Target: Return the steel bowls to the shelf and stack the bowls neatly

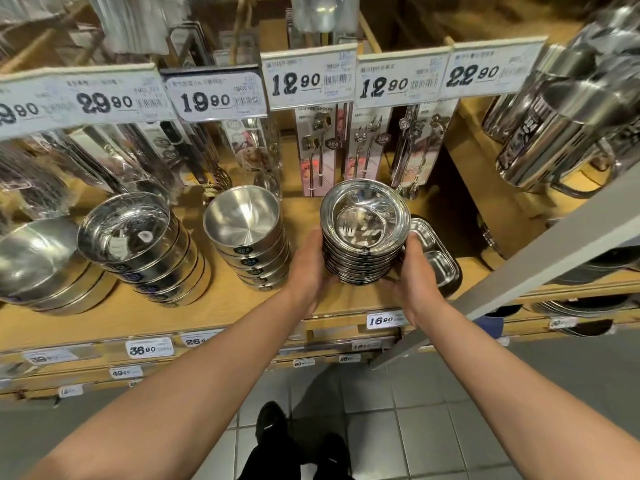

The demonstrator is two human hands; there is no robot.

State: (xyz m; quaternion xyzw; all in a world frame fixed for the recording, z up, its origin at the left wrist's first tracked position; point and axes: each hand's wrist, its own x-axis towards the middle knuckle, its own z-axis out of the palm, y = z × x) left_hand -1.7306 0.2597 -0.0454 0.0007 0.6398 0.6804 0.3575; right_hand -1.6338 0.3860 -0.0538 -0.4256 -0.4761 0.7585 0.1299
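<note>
Two hands, left hand [309, 268] and right hand [414, 271], clasp a shiny round bowl stack [362, 237] above the wooden shelf [207, 306] front edge; a steel tray [440, 261] sits just behind, matte bowls [249, 237] left.

both hands, left [311, 263] and right [414, 271], clasp a stack of steel bowls [362, 237] over the wooden shelf [214, 306].

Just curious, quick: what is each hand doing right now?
Left hand: holds the left side of the bowl stack, fingers curled round it.
Right hand: holds the stack's right side, thumb on it.
</note>
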